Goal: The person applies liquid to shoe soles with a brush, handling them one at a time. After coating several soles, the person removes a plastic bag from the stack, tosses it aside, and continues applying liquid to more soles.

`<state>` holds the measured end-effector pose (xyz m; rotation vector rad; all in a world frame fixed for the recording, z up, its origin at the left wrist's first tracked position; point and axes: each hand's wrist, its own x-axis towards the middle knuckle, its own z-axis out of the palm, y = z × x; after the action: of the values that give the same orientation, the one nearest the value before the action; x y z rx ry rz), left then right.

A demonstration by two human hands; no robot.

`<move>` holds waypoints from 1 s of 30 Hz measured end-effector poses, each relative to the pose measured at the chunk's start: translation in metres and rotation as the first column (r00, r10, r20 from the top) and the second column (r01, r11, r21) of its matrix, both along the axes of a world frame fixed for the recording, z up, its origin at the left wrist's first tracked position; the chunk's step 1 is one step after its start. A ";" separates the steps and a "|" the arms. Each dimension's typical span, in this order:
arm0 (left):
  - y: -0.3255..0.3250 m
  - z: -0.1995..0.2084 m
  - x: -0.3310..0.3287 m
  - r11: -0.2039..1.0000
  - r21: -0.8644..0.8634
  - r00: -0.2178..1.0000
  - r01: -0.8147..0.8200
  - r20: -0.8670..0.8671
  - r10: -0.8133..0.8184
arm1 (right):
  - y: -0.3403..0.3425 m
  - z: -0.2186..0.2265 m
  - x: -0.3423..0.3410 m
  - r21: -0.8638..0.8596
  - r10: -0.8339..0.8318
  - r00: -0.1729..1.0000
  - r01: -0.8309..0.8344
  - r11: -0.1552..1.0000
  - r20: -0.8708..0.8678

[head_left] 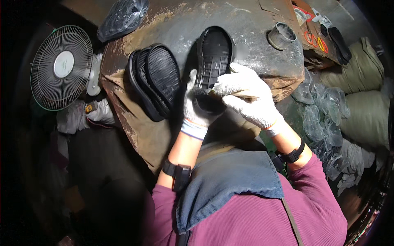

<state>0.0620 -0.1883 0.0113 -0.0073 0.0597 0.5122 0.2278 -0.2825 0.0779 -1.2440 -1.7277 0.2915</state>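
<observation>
A black shoe sole (215, 47) lies with its hollow, ribbed side up, toe end away from me, at the near edge of the work surface. My left hand (193, 104), in a white knit glove, grips the sole's left side near the heel. In my gloved right hand (248, 92) is a brush (245, 95); its pale handle shows between the fingers. The dark bristle end lies over the heel part of the sole, and I cannot tell whether it touches. Several more black soles (162, 67) lean together to the left of my left hand.
The worn, stained table (254, 41) bears a small metal cup (282, 36) at its far right and a plastic bag (123, 18) at far left. A fan (61, 65) stands left. Rolls of tape (316, 41) sit on a right-hand shelf, near sacks (365, 110) and clear bags (322, 106).
</observation>
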 end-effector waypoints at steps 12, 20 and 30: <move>0.064 0.032 -0.043 0.802 0.593 0.994 -0.073 -0.024 0.108 | -0.021 0.013 0.005 -0.196 0.048 0.968 -0.099 0.976 -0.246; 0.050 0.028 -0.048 0.076 0.944 0.515 0.321 -0.242 0.822 | 0.012 0.020 -0.031 -0.218 -0.036 0.988 0.002 0.976 -0.152; -0.018 0.028 -0.073 -0.199 0.877 0.579 0.437 -0.105 0.808 | 0.028 -0.014 0.019 -0.199 -0.329 0.908 0.283 0.938 -0.260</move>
<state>-0.0110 -0.2068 0.0391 2.0773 0.5691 0.8404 0.2471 -0.2544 0.0639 -1.4861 -1.2554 0.4062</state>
